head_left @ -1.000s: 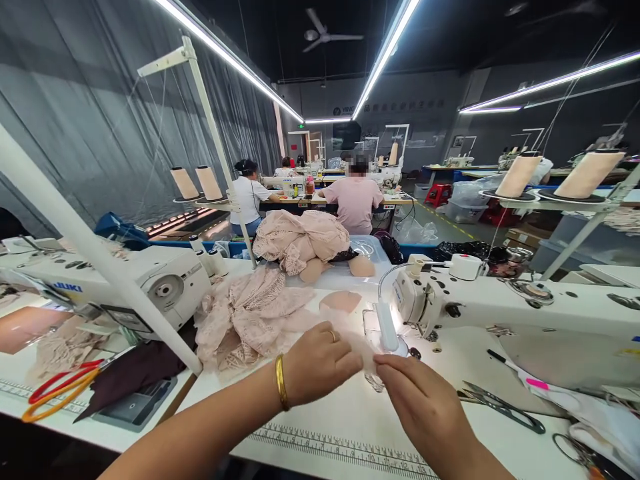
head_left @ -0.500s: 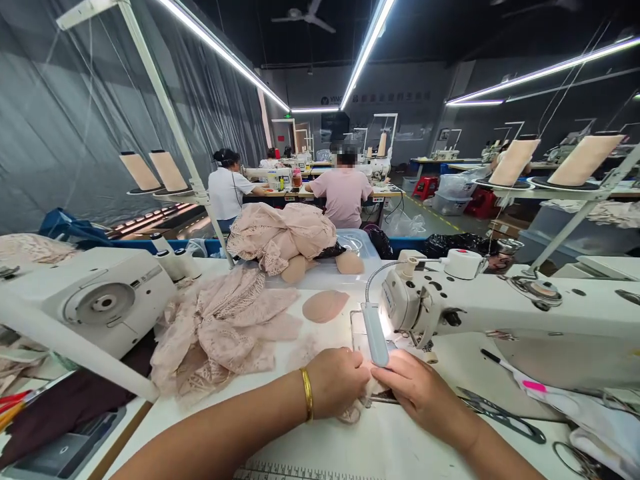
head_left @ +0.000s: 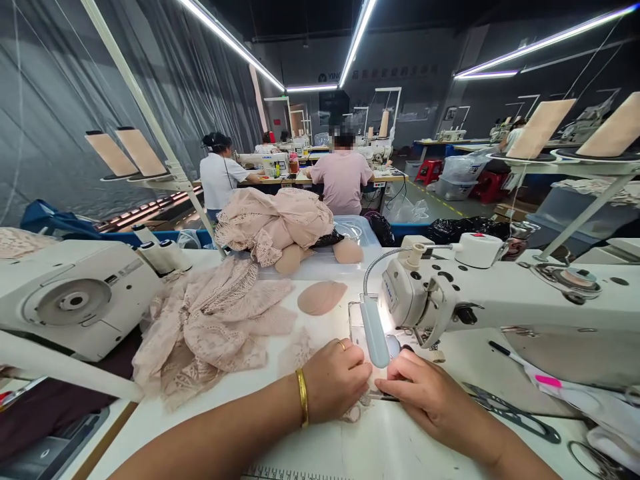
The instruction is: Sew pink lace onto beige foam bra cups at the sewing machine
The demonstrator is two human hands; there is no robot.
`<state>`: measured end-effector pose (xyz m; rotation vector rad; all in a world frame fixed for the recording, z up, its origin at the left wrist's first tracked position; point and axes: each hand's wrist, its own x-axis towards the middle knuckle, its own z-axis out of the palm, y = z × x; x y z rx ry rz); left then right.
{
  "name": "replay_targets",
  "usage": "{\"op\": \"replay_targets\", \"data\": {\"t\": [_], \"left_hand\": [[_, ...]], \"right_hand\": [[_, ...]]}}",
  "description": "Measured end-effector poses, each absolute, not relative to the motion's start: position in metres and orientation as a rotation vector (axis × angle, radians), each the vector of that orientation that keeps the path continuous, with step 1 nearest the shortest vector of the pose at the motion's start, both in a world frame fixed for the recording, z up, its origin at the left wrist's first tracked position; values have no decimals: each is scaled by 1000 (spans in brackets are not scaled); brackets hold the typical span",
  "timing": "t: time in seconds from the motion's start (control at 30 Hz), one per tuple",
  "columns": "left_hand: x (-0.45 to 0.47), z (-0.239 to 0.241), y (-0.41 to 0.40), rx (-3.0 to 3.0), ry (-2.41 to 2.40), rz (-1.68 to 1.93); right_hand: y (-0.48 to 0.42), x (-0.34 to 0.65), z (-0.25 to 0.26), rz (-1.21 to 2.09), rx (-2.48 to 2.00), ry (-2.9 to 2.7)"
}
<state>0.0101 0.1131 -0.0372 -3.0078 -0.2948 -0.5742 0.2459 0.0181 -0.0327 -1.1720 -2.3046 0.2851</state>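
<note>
My left hand (head_left: pixel 336 379), with a gold bangle at the wrist, is closed on a piece of pale pink lace fabric (head_left: pixel 353 412) at the sewing machine's needle area. Part of that lace shows below the fingers, and more lies flat to their left. Close beside it my right hand (head_left: pixel 431 397) is closed, thumb and forefinger pinched at the fabric's right edge; a small dark tip shows by its knuckles. The machine head (head_left: pixel 407 293) stands just beyond. A grey lamp (head_left: pixel 375 333) on a bendy neck hangs over the fingertips and hides the needle.
A lace heap (head_left: pixel 215 320) lies left, with an oval pink pad (head_left: pixel 323 297) beside it. More lace (head_left: pixel 275 220) tops a clear plastic box (head_left: pixel 367 240). Black metal scissors (head_left: pixel 515 410) and a marker (head_left: pixel 505 353) lie right. Two people sit ahead at other machines.
My hands have drawn slightly apart, the right shifting a little right and the left staying on the lace. The camera view has tilted down and moved closer.
</note>
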Motion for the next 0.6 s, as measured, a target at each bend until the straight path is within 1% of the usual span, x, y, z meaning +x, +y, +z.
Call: {"op": "replay_targets", "data": {"t": [0.3, 0.47, 0.6], "left_hand": [[12, -39, 112, -2999, -277, -593], [13, -41, 113, -3005, -251, -718], [15, -42, 118, -3048, -259, -601]], "right_hand": [[16, 247, -33, 311, -1191, -2310], [17, 249, -40, 248, -1252, -2326], [19, 248, -46, 205, -1330, -2334]]}}
